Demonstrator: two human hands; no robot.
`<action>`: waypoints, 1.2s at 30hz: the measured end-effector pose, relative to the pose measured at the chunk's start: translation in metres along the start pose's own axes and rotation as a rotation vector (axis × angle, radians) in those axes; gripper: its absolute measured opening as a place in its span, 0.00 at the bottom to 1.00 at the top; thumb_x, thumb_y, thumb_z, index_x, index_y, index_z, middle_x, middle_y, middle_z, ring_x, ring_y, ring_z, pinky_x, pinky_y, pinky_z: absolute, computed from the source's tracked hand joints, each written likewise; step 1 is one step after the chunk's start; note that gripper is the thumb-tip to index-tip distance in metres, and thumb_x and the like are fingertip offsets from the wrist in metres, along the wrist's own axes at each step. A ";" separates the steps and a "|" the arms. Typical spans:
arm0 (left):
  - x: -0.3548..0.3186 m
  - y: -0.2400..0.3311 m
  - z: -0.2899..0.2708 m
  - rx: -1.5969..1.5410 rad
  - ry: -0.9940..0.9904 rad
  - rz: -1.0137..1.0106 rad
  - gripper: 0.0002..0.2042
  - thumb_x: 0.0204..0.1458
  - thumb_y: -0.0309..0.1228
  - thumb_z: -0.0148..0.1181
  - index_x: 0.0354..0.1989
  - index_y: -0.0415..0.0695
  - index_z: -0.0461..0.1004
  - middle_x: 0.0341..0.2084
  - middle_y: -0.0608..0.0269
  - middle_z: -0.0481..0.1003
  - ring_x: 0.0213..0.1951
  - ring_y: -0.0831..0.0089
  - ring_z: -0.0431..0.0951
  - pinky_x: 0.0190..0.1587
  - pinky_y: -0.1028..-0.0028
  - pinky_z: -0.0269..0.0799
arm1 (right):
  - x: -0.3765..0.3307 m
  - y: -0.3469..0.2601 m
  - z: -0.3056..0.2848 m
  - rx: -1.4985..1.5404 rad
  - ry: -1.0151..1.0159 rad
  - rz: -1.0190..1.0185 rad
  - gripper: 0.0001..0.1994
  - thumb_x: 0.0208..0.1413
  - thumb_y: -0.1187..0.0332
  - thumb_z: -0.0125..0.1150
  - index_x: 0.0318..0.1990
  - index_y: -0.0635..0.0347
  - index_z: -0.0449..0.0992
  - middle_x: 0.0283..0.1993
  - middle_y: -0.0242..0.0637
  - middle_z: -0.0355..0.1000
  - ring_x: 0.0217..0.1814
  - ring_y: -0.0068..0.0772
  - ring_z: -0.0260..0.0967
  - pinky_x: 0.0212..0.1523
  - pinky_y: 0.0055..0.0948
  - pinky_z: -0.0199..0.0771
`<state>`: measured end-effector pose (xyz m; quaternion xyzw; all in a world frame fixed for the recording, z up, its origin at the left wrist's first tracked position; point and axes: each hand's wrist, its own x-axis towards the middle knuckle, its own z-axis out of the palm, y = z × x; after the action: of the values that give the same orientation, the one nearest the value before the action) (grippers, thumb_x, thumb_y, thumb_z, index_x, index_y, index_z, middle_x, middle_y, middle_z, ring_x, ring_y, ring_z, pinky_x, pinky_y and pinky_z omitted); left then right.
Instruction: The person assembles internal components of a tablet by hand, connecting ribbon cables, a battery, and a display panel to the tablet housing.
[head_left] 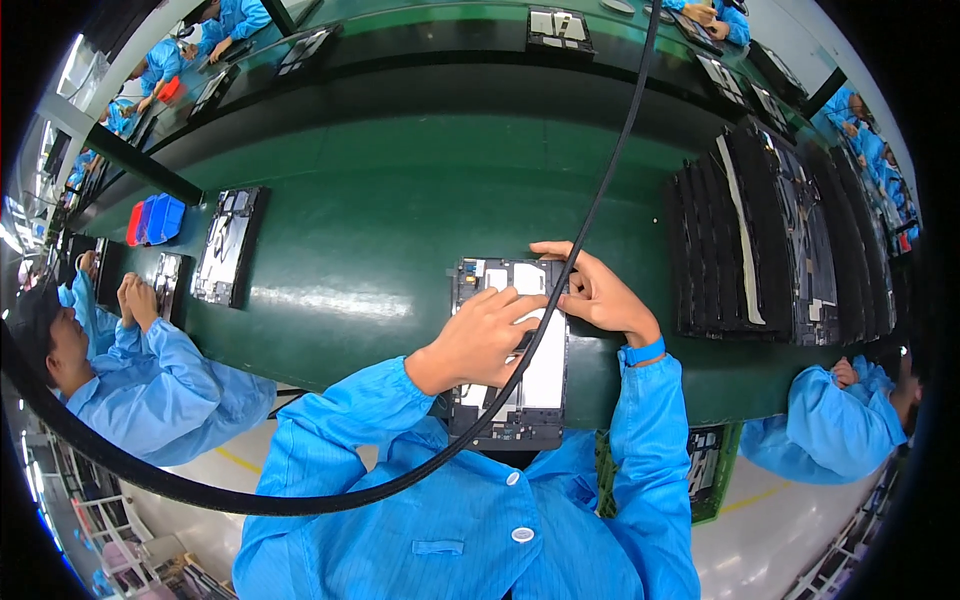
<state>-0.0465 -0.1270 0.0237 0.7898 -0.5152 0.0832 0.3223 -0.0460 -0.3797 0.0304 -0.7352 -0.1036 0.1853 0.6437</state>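
An opened tablet-like device [543,375], with a black frame and white panels inside, lies at the table's near edge in front of me. My left hand [482,338] is over its middle, fingers bent and drawn together near its right side; anything pinched there is too small to make out. Around the device's far right corner curls my right hand [603,293], index finger along the far edge and thumb on the right side. A black cable [600,200] passes in front of the view and hides part of the device and fingertips.
At right stands a row of similar devices with black dividers [728,240]. Another opened device [229,246] and blue bins [160,218] are at left. A green crate [712,470] sits below the table edge. Co-workers in blue sit on both sides and across.
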 end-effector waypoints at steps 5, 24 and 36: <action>-0.003 0.000 -0.002 0.017 -0.066 -0.044 0.11 0.47 0.31 0.68 0.37 0.38 0.82 0.59 0.53 0.81 0.49 0.53 0.81 0.49 0.56 0.77 | 0.002 0.003 -0.004 -0.052 -0.020 0.016 0.43 0.58 0.85 0.66 0.81 0.51 0.62 0.63 0.41 0.74 0.34 0.15 0.58 0.35 0.22 0.63; -0.009 -0.004 0.001 0.015 -0.088 -0.056 0.18 0.48 0.35 0.71 0.47 0.41 0.83 0.60 0.58 0.79 0.54 0.57 0.78 0.53 0.57 0.75 | 0.001 0.004 0.004 -0.125 0.007 0.046 0.45 0.58 0.83 0.66 0.84 0.50 0.57 0.74 0.47 0.69 0.37 0.19 0.62 0.39 0.25 0.68; -0.059 0.038 -0.029 0.025 0.248 -0.206 0.15 0.46 0.27 0.69 0.44 0.43 0.83 0.49 0.59 0.84 0.44 0.56 0.78 0.45 0.60 0.72 | -0.001 0.008 0.001 -0.025 0.017 0.034 0.42 0.59 0.85 0.62 0.82 0.52 0.60 0.72 0.48 0.68 0.39 0.17 0.66 0.42 0.23 0.70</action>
<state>-0.1004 -0.0744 0.0348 0.8261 -0.3867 0.1529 0.3804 -0.0485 -0.3804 0.0222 -0.7463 -0.0878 0.1888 0.6322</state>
